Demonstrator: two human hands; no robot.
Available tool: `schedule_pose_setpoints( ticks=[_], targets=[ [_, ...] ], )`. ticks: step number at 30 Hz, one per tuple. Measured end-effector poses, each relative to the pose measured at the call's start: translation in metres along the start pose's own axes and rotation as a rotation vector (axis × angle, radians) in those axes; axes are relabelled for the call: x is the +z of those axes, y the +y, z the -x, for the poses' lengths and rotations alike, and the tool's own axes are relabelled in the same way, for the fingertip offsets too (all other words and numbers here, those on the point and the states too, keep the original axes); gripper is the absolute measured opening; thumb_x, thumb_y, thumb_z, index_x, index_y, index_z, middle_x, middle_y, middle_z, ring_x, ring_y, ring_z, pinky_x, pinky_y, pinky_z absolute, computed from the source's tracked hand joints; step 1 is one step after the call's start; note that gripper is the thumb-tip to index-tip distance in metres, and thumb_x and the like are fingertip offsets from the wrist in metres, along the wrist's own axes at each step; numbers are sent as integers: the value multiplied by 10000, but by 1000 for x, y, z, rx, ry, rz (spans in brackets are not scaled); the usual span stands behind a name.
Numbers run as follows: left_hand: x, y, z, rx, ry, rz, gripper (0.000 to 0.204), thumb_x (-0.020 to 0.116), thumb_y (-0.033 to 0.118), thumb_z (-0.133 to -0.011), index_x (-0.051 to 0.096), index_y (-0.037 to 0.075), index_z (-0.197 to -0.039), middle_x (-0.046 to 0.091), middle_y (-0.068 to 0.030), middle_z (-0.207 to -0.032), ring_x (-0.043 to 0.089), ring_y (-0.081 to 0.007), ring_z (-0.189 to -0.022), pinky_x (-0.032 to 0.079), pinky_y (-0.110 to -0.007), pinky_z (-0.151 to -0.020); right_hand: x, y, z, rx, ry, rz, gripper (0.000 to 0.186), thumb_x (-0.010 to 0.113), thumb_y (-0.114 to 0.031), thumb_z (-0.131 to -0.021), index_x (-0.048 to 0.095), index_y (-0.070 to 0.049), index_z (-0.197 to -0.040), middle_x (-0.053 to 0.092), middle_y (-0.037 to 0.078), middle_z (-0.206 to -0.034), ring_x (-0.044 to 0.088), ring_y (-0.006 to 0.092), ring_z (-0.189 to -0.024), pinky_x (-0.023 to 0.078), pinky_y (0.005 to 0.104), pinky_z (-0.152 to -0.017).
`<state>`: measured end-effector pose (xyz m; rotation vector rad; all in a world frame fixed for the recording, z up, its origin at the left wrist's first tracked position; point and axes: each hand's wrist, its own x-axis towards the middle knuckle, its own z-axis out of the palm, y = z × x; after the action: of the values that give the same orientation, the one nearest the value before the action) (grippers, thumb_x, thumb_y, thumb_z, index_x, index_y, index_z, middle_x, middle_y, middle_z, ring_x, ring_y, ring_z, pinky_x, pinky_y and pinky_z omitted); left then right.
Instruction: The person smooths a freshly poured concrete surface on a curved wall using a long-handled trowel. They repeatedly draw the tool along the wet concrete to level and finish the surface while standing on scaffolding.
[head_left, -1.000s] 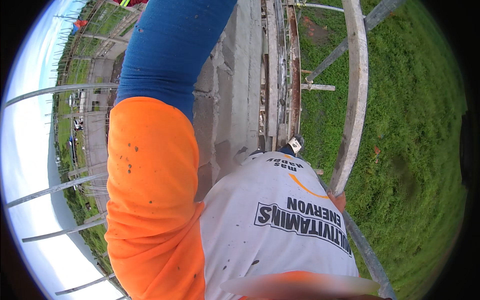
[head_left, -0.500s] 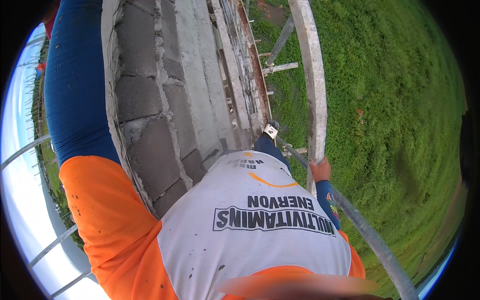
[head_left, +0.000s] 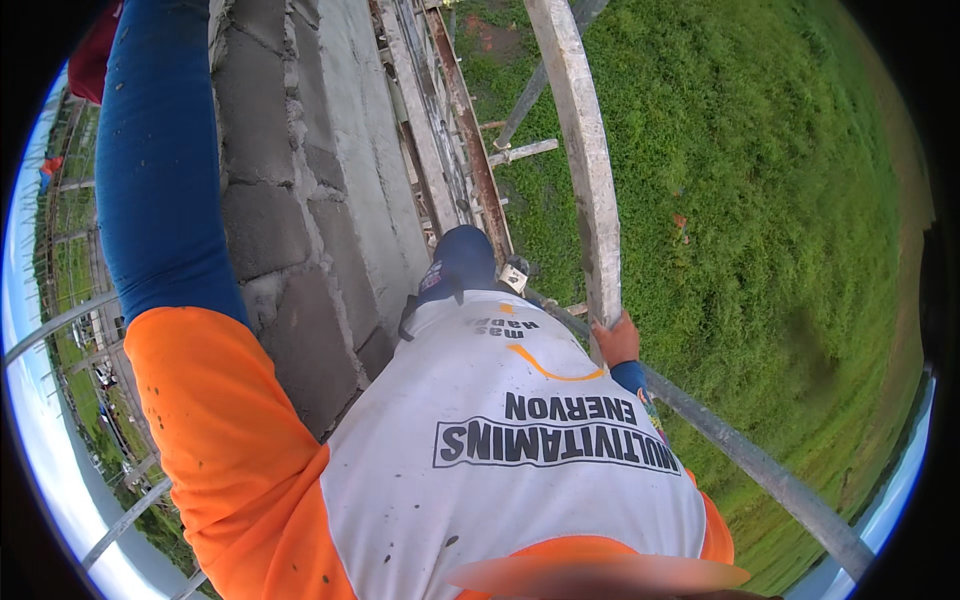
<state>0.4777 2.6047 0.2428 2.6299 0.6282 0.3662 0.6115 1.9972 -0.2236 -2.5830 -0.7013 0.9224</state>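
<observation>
My right hand [head_left: 617,340] is closed around the lower end of a long, pale, mortar-stained plank [head_left: 583,150], which runs up past the top edge of the view. Right beside that hand passes a round grey scaffold pipe [head_left: 740,455]. My left arm [head_left: 165,170], in a blue sleeve, reaches up along the left of a grey block wall [head_left: 265,230]; its hand lies beyond what I can see. A dark red thing [head_left: 92,55], cut off by the rim, shows beside that sleeve; what it is I cannot tell.
Left of the plank runs a narrow scaffold with a rusty rail [head_left: 470,130]. My bent knee [head_left: 465,255] and a shoe [head_left: 513,275] are beside it. Green grass [head_left: 750,200] lies far below on the right. More scaffold pipes [head_left: 62,325] cross at the far left.
My knee has risen into view in front of my shirt. The wall, plank and right hand now appear slightly further left, the hand still on the plank. More of the dark red thing shows.
</observation>
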Motion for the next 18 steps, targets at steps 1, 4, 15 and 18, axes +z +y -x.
schedule_pose_setpoints(
  ticks=[1,4,15,18],
  targets=[
    [-1,-12,-8,-30,13,81,410,701,365,-990,676,89,-1292,659,10,-1057,559,-85,-856,498,-293,-772,0,-7,-2,-20,11,-12,707,804,-422,-785,600,85,-1233,708,332,-1026,698,474,-982,557,508,-853],
    [-2,-61,-40,74,-81,126,423,720,363,-977,675,74,-1282,662,9,-1056,572,-96,-897,509,-312,-764,-1,-30,-11,-36,15,-15,668,796,-420,-793,611,83,-1191,710,326,-1005,700,476,-956,556,511,-839],
    [316,-277,-88,-767,306,432,956,562,744,-916,576,-96,-1373,704,-301,-1128,693,-412,-982,507,-545,-961,-8,-143,-93,-9,-1,33,648,808,-411,-779,619,42,-1204,719,304,-985,705,470,-927,565,508,-822],
    [401,-287,-43,-903,-211,559,937,444,752,-961,547,-93,-1352,627,-314,-1228,635,-421,-1148,476,-499,-1017,-17,-177,-133,-31,-40,-5,669,803,-406,-780,608,51,-1227,717,310,-1022,706,467,-948,567,500,-837]
  ],
)
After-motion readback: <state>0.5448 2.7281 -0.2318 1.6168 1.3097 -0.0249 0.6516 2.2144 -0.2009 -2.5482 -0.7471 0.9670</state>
